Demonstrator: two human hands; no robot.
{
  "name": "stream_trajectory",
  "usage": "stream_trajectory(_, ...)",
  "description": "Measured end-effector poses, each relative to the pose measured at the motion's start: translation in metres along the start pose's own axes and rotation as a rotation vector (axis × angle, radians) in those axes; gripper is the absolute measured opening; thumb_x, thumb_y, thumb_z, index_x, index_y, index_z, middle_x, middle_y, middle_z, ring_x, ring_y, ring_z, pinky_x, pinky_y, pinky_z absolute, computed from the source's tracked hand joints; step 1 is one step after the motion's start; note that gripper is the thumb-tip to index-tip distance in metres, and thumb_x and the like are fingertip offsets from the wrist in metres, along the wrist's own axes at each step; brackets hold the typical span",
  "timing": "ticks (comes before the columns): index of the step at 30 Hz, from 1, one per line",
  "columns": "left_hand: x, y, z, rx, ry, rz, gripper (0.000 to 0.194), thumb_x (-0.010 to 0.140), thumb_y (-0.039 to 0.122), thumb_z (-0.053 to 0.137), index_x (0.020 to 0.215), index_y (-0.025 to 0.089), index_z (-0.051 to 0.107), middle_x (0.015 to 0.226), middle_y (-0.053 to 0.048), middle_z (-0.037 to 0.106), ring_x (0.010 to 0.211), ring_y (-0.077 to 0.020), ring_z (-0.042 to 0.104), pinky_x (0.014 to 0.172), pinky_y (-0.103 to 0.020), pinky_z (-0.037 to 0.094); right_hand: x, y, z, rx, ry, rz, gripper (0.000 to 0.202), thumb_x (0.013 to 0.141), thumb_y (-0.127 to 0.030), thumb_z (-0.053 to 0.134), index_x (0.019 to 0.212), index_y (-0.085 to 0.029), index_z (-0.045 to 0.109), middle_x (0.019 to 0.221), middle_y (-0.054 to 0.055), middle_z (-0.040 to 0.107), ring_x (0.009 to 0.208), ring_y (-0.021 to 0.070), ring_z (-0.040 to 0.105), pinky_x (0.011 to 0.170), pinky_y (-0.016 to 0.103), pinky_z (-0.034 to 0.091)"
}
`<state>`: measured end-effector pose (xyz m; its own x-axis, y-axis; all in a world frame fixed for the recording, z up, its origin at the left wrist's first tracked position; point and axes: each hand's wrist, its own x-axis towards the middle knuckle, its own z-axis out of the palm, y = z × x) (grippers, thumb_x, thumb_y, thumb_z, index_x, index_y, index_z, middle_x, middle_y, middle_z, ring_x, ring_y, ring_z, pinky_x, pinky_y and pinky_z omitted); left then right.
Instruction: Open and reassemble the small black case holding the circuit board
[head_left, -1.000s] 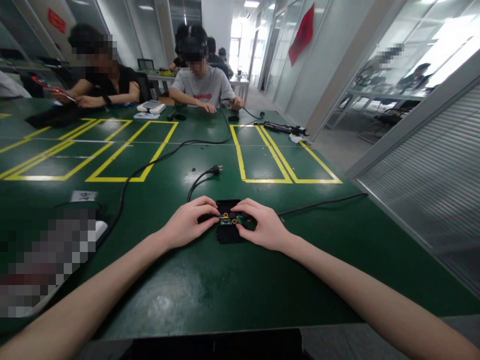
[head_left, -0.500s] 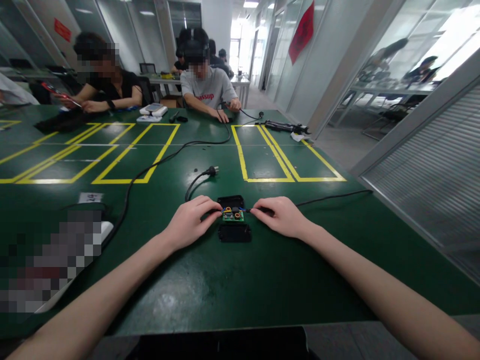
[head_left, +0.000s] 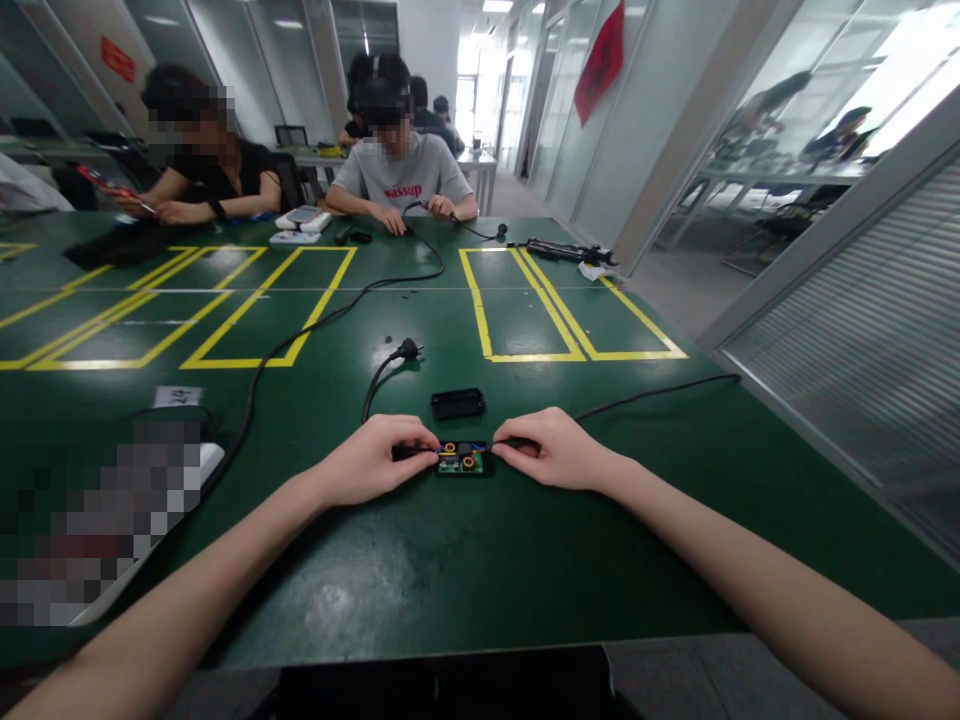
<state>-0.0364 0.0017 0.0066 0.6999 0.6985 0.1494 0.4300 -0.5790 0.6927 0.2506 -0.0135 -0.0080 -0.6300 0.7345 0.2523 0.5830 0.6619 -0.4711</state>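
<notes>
A green circuit board with copper-wound coils and thin coloured wires sits over a black plastic case half, low and apparently inside its rim. My left hand is closed, pinching the black cable at the board's left end; that cable leads to a power plug lying farther off. On the other side my right hand pinches the black cable at the board's right end. Beyond the board lies the second black case half, touched by neither hand.
A long black cord crosses the green table at left. Yellow tape outlines mark the far half. A tripod-like black tool lies at the far right. Two people sit opposite; one in grey handles a cable.
Both hands have drawn the circuit board toward me, off the space between the case halves and onto the nearer half. The farther case half stays behind. The person opposite has shifted their hands left.
</notes>
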Motion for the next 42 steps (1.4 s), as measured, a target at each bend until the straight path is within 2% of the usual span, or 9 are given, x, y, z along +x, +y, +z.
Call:
stream_trajectory(5,0.002,0.001,0.000,-0.022,-0.003,-0.039,0.018,0.093,0.030,0.062,0.091,0.017,0.075,0.084,-0.003,0.073,0.072,-0.0141,0.064,0.064,-0.023,0.048,0.001,0.002,0.000,0.016,-0.033,0.028,0.019,0.097,-0.031,0.059,0.093,-0.020,0.073,0.064,0.000,0.065,0.056,0.0129,0.057,0.059,0.025,0.039)
stream_trajectory(10,0.002,0.001,-0.007,-0.060,-0.093,-0.049,0.019,0.095,0.028,0.061,0.098,0.017,0.077,0.087,-0.003,0.074,0.075,-0.0143,0.065,0.066,-0.023,0.048,0.004,-0.001,-0.001,0.058,-0.048,-0.002,0.012,0.092,-0.024,0.060,0.085,-0.019,0.069,0.077,0.002,0.067,0.063,0.0129,0.056,0.062,0.025,0.041)
stream_trajectory(16,0.000,-0.001,-0.011,0.029,-0.078,0.008,0.013,0.090,0.030,0.072,0.092,0.020,0.081,0.082,-0.003,0.071,0.076,-0.0151,0.064,0.069,-0.025,0.047,0.003,-0.003,-0.002,0.074,-0.035,-0.050,0.012,0.091,-0.021,0.060,0.081,-0.018,0.066,0.077,0.001,0.062,0.062,0.0123,0.052,0.061,0.025,0.039)
stream_trajectory(25,0.001,0.001,-0.006,-0.030,-0.080,-0.088,0.015,0.090,0.031,0.070,0.089,0.018,0.077,0.076,0.000,0.066,0.065,-0.0123,0.053,0.060,-0.024,0.040,0.002,-0.006,-0.001,0.011,-0.046,-0.044,0.009,0.090,-0.018,0.060,0.084,-0.017,0.067,0.080,0.002,0.064,0.067,0.0133,0.056,0.063,0.025,0.041)
stream_trajectory(29,0.002,-0.001,-0.004,0.071,-0.030,0.021,0.020,0.094,0.026,0.064,0.075,0.017,0.068,0.080,-0.002,0.065,0.079,-0.0161,0.058,0.071,-0.026,0.045,0.003,-0.003,-0.002,-0.090,-0.034,-0.080,0.013,0.095,-0.022,0.059,0.092,-0.018,0.071,0.086,0.004,0.069,0.067,0.0141,0.060,0.061,0.026,0.042)
stream_trajectory(33,0.004,-0.009,-0.001,0.208,0.073,0.081,0.023,0.099,0.025,0.058,0.078,0.018,0.065,0.085,-0.004,0.068,0.085,-0.0185,0.061,0.077,-0.029,0.047,0.004,0.007,0.002,-0.155,0.112,-0.086,0.018,0.101,-0.026,0.056,0.107,-0.020,0.071,0.094,0.007,0.073,0.081,0.0184,0.069,0.070,0.028,0.050)
stream_trajectory(36,0.005,-0.012,-0.001,0.291,0.068,0.132,0.022,0.101,0.026,0.054,0.085,0.019,0.067,0.087,-0.004,0.070,0.087,-0.0192,0.062,0.078,-0.030,0.049,0.005,0.012,0.006,-0.158,0.150,-0.109,0.017,0.102,-0.026,0.055,0.106,-0.021,0.071,0.097,0.007,0.074,0.086,0.0194,0.071,0.073,0.029,0.052)
stream_trajectory(42,0.004,-0.011,-0.005,0.458,0.024,0.217,0.018,0.098,0.018,0.052,0.091,0.017,0.068,0.089,-0.005,0.069,0.084,-0.0194,0.064,0.075,-0.030,0.050,0.005,0.008,0.005,-0.161,0.093,-0.178,0.010,0.099,-0.022,0.058,0.096,-0.020,0.068,0.097,0.008,0.073,0.088,0.0204,0.068,0.075,0.030,0.052)
